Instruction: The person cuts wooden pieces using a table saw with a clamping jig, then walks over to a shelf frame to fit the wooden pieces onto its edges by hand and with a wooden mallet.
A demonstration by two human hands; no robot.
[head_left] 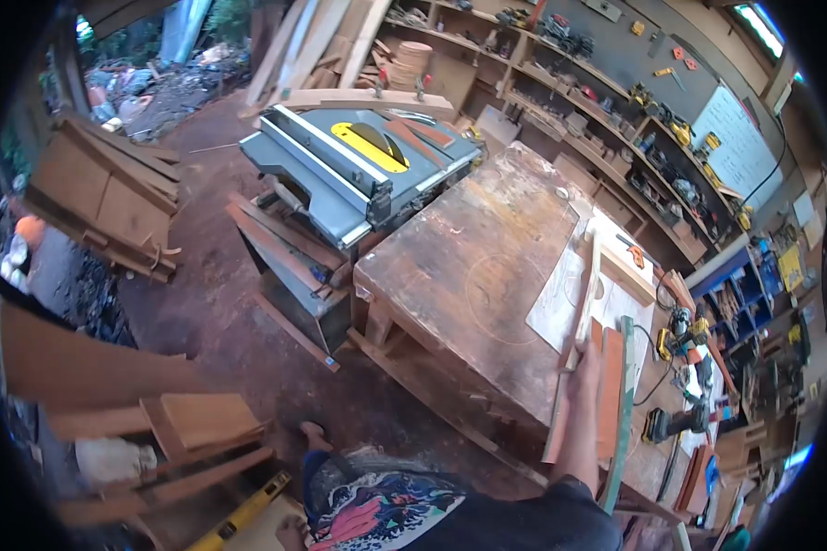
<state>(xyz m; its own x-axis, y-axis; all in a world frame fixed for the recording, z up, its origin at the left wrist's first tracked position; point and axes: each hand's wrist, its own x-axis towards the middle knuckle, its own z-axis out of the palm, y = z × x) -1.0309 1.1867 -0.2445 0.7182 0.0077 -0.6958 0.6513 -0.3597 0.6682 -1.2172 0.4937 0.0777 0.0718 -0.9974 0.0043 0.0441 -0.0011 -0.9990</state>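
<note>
My right hand (583, 369) reaches over the near right part of a worn wooden workbench (469, 248), its fingers closed on a long narrow wooden strip (586, 298). The strip lies partly over a white sheet (556, 303). Reddish boards (609, 390) and a long green-edged strip (623, 404) lie just beside the hand. A pale wooden block (627, 278) and an orange-handled tool (636, 256) rest on the white sheet farther back. My left hand is out of sight.
A table saw (326, 170) with a yellow insert stands beyond the bench. Power tools (675, 422) and cables lie at the right. Lower left are stacked boards (202, 422) and a yellow level (239, 514). My bare foot (314, 435) is on the floor. Shelves line the back.
</note>
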